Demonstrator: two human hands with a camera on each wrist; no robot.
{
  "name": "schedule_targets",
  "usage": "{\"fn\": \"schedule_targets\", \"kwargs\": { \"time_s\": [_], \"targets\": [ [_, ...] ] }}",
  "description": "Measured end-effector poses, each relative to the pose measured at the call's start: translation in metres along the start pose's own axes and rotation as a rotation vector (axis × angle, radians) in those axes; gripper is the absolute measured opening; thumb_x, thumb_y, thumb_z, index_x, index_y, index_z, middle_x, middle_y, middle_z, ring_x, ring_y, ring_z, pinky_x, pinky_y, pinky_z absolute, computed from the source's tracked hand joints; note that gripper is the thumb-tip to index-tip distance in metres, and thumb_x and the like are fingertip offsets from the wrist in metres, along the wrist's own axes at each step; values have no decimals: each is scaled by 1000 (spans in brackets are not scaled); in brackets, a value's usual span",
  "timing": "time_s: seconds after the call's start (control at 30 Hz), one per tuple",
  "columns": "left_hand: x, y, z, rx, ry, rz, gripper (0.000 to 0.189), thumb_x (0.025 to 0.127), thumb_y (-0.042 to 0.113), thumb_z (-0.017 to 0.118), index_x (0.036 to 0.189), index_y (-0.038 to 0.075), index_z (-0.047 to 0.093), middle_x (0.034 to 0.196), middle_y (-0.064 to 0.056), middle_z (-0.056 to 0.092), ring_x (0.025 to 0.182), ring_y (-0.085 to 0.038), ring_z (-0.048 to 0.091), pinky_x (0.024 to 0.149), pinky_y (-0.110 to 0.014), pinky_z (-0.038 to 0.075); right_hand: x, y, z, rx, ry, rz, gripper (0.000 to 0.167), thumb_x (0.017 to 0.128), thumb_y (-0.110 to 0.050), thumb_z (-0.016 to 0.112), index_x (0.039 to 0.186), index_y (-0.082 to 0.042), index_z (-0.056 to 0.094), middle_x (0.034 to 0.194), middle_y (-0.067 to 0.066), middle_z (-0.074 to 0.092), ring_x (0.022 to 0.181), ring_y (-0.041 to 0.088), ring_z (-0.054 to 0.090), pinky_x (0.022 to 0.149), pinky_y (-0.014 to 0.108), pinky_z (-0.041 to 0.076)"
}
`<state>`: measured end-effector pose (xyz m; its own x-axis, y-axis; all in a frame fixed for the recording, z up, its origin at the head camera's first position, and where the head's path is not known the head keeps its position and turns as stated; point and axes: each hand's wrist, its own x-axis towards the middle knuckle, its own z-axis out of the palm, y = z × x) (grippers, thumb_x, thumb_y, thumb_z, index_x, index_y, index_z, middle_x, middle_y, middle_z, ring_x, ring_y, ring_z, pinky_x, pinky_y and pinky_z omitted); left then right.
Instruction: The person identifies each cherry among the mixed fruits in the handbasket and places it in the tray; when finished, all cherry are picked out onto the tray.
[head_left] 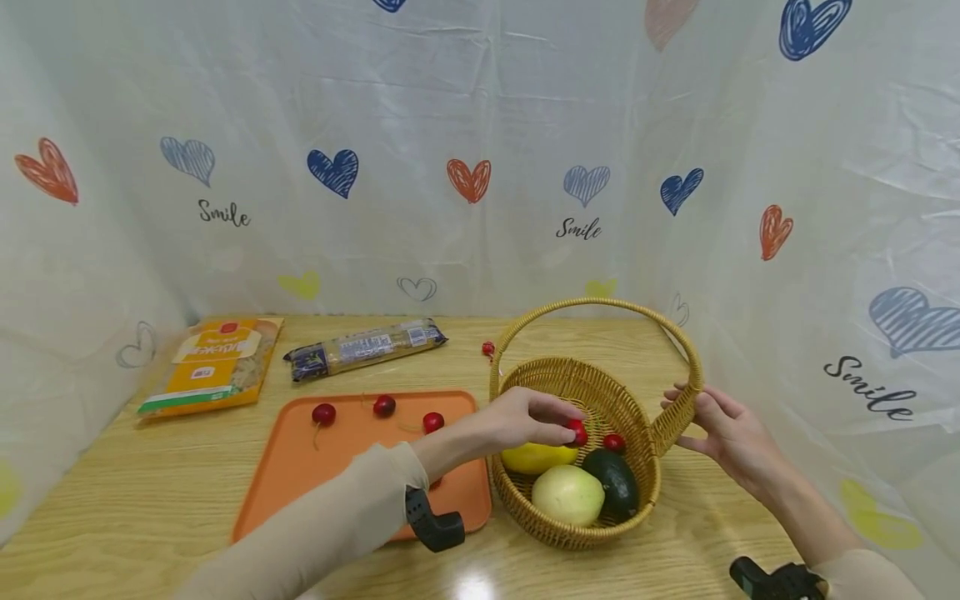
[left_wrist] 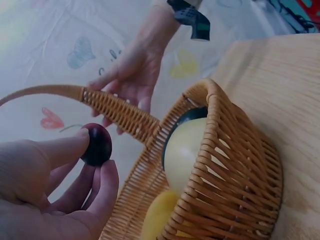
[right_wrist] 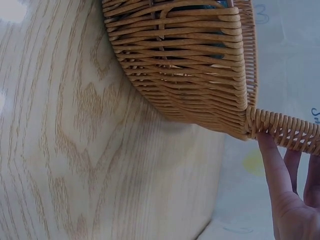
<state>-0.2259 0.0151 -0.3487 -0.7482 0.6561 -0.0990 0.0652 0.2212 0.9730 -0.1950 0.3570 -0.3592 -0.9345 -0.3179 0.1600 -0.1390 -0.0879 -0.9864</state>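
Observation:
A dark red cherry (head_left: pixel 576 432) is pinched between the thumb and fingertips of my left hand (head_left: pixel 517 421), over the wicker basket (head_left: pixel 525 521). Its thin stem shows in the left wrist view. My right hand (head_left: pixel 738 433) holds the basket's woven handle (head_left: pixel 678 421) near its right base, with fingertips showing on the handle's far side. Inside the basket lie a pale green round fruit (head_left: pixel 567 495), a dark green avocado-like fruit (head_left: pixel 611 485), a yellow fruit (head_left: pixel 536 457) partly under my left hand, and another cherry (head_left: pixel 614 442).
Left of the basket, an orange tray (head_left: pixel 281 492) carries several cherries (head_left: pixel 384 406), one mostly hidden by my left arm. Behind it lie a long wrapped packet (head_left: pixel 367 348) and an orange food bag (head_left: pixel 213 362). A small red item (head_left: pixel 488 348) sits behind the basket. A patterned curtain (head_left: pixel 420 242) closes the back.

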Motion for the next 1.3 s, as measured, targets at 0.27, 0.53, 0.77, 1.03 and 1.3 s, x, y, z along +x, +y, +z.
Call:
{"fn": "schedule_targets", "kwargs": {
  "time_s": [0.27, 0.53, 0.77, 1.03, 1.3],
  "targets": [
    [-34, -8, -25, -114, -8, 6, 38, 101, 16, 70, 137, 7, 68, 131, -7, 71, 117, -17, 68, 107, -37, 52, 0, 0, 1, -6, 2, 0, 36, 114, -17, 37, 130, -26, 68, 125, -8, 70, 119, 4, 64, 87, 33, 62],
    [-68, -21, -61, -119, 72, -14, 43, 100, 18, 70, 141, 4, 64, 133, -11, 69, 119, -21, 67, 112, -50, 48, 1, 0, 0, 11, -17, -19, 37, 114, -15, 36, 131, -24, 68, 125, -7, 70, 119, 6, 65, 87, 34, 62],
    [-93, -30, -89, -52, 161, -43, 51, 100, 23, 71, 146, 4, 60, 135, -12, 68, 111, -20, 69, 107, -54, 50, 1, 1, -1, 30, -24, -17, 38, 114, -15, 35, 130, -24, 68, 125, -7, 71, 118, 5, 65, 87, 34, 62],
    [-118, -48, -115, -63, 241, -80, 53, 102, 23, 68, 149, 0, 55, 139, -13, 65, 123, -23, 65, 113, -54, 46, 1, 1, -1, 23, -32, -19, 38, 114, -15, 35, 132, -24, 68, 125, -7, 70, 119, 5, 65, 87, 34, 62],
    [-137, -64, -124, -3, 290, -147, 54, 101, 23, 70, 146, -3, 56, 141, -17, 63, 117, -22, 67, 106, -49, 53, 1, 1, -1, 29, -38, -27, 38, 114, -15, 35, 131, -23, 68, 125, -7, 71, 119, 4, 64, 87, 33, 62]
  ]
}}
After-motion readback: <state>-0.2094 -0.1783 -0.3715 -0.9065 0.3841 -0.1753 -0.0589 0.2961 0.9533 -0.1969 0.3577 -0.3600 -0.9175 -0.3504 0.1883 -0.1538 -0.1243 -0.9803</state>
